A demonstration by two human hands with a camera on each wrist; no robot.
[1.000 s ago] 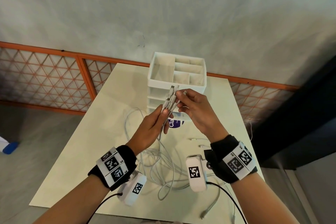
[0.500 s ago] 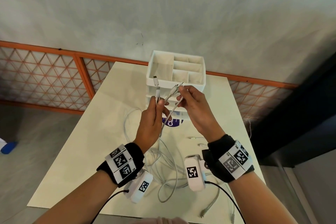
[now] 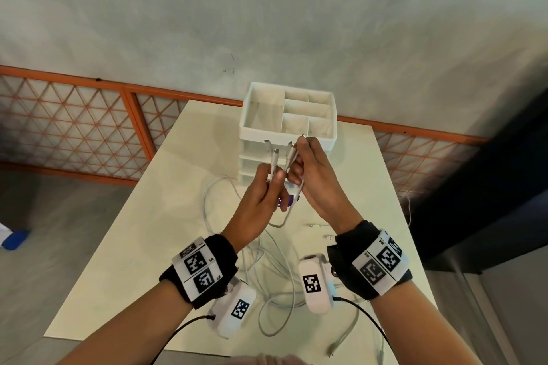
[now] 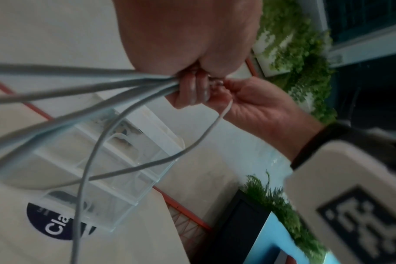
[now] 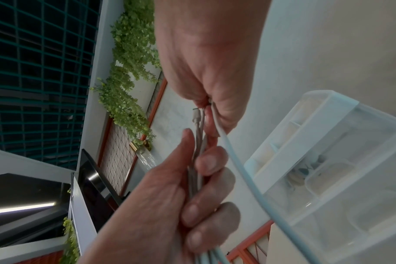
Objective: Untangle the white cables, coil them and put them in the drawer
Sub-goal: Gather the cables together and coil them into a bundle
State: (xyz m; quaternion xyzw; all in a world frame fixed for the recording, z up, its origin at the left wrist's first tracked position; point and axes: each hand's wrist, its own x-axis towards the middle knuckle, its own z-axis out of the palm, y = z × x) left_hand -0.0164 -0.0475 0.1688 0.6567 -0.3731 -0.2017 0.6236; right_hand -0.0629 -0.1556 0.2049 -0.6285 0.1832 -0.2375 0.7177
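Note:
Several white cables point(image 3: 274, 161) rise from a tangle point(image 3: 277, 272) on the table to my two hands, held up in front of the white drawer unit point(image 3: 333, 139). My left hand point(image 3: 274, 184) grips a bundle of cable ends, their plugs pointing up. My right hand point(image 3: 296, 154) pinches other plug ends just to the right, touching the left hand. In the left wrist view the cables point(image 4: 102, 85) fan out from my curled fingers point(image 4: 190, 89). In the right wrist view a plug point(image 5: 197, 116) shows at my right fingertips, above the left hand point(image 5: 181, 196). The clear drawers point(image 5: 328, 178) look shut.
The cream table point(image 3: 142, 246) carries a round purple sticker point(image 3: 289, 200) beneath the hands, small loose plugs point(image 3: 318, 224) to the right, and cable ends point(image 3: 341, 341) near the front right edge. An orange lattice fence point(image 3: 74, 133) runs behind the table.
Half a second ago my hands were slightly apart with the plug ends spread. Now the left hand has moved right and the hands touch, the cable ends drawn close together.

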